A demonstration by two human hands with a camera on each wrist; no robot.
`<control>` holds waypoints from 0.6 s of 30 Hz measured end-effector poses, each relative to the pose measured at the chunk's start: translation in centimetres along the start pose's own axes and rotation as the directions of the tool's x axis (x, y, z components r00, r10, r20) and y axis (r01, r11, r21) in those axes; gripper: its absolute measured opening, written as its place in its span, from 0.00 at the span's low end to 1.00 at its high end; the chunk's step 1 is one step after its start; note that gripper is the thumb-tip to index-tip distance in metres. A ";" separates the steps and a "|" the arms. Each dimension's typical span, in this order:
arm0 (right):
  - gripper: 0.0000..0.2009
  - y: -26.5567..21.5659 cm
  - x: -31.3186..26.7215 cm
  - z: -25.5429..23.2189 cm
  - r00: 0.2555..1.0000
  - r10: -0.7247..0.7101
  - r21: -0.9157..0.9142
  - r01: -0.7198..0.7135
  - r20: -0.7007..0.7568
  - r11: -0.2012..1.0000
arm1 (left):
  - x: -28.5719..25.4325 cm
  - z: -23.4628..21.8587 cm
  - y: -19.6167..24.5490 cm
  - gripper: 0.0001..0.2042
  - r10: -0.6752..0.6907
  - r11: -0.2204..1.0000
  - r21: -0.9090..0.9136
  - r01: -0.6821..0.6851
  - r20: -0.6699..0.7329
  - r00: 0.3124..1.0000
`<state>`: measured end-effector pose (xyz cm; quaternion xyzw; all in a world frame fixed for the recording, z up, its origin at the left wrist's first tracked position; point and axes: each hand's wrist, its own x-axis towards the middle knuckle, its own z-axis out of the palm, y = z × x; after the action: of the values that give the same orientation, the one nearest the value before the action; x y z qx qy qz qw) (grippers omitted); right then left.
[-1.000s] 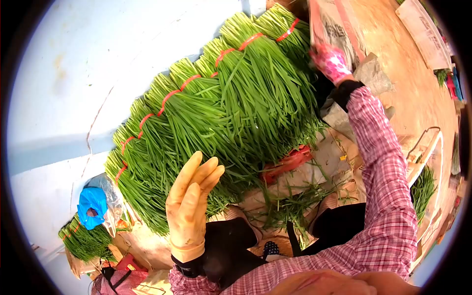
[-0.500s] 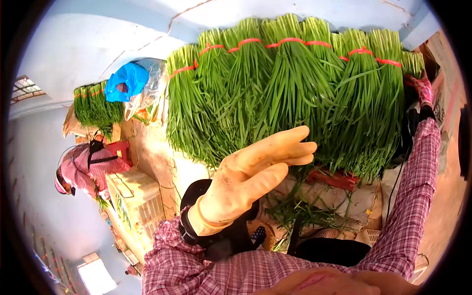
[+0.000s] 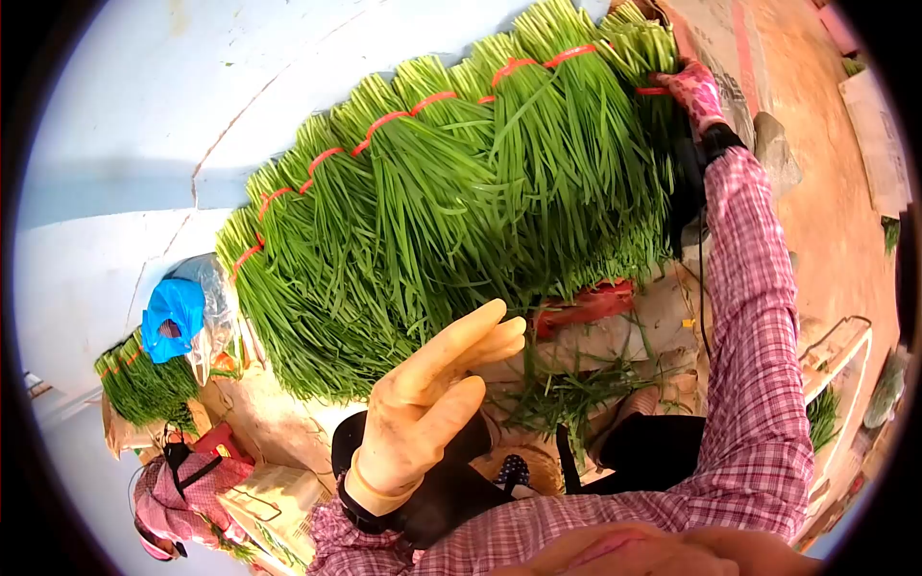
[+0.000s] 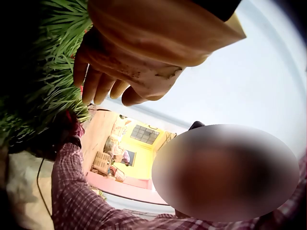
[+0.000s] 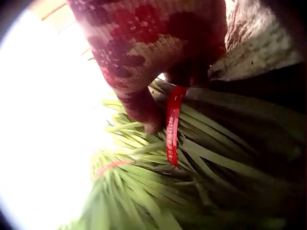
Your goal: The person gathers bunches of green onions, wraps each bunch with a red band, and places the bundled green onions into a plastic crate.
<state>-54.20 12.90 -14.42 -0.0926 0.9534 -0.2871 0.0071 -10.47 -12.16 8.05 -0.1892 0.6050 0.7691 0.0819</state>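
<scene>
A row of green leafy bundles [image 3: 442, 192], bound with red bands, lies along the wall in the head view. At its right end, my right hand [image 3: 693, 93] in a pink patterned glove grips the stalk end of the last bundle [image 3: 639, 43]. In the right wrist view, the thumb and fingers of my right hand [image 5: 148, 52] curl round the stalks beside a printed red band [image 5: 173, 127]. My left hand [image 3: 418, 413] in a cream rubber glove hangs in the air in front of the row, holding nothing, its fingers extended.
A blue bag [image 3: 173, 319] and a smaller group of bundles [image 3: 149, 389] are at the left. Another person [image 3: 187, 490] bends beside a crate [image 3: 274, 499]. Loose leaves [image 3: 567, 398] and a red wrapper [image 3: 586, 307] lie before the row. A sack [image 3: 720, 48] stands at the right.
My right hand has moved from the sack to the last bundle and grips it. My left hand stays raised and empty, its fingers now slanting to the right. The head view has swung left and back.
</scene>
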 end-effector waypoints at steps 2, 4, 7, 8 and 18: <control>0.26 -2.0 -4.4 -4.9 1.000 -0.012 0.172 0.010 0.008 0.985 | -0.4 -0.1 -0.3 0.29 0.003 1.000 0.001 -0.003 0.033 0.999; 0.25 -0.9 -6.8 -7.6 0.997 0.044 0.120 -0.035 -0.069 0.992 | -0.7 0.2 -0.1 0.27 -0.002 1.000 -0.004 0.002 0.070 0.998; 0.27 -3.4 -12.8 -12.7 0.987 0.002 0.165 0.025 -0.162 0.986 | -0.3 0.1 -0.9 0.25 -0.022 1.000 0.021 0.018 0.175 0.984; 0.27 -4.5 -14.9 -14.3 0.979 0.008 0.145 0.022 -0.204 0.989 | -0.2 0.2 -1.4 0.24 -0.018 0.996 -0.085 0.038 0.230 0.973; 0.24 -12.6 -43.4 -24.1 0.909 -0.415 0.572 0.322 0.036 0.754 | -1.7 7.8 -8.9 0.61 0.015 0.324 -0.439 0.838 0.888 0.460</control>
<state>-10.97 23.61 10.91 -0.2959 0.7877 -0.5377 0.0535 -7.23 -2.18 2.29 -0.0233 -0.0563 0.8917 0.4485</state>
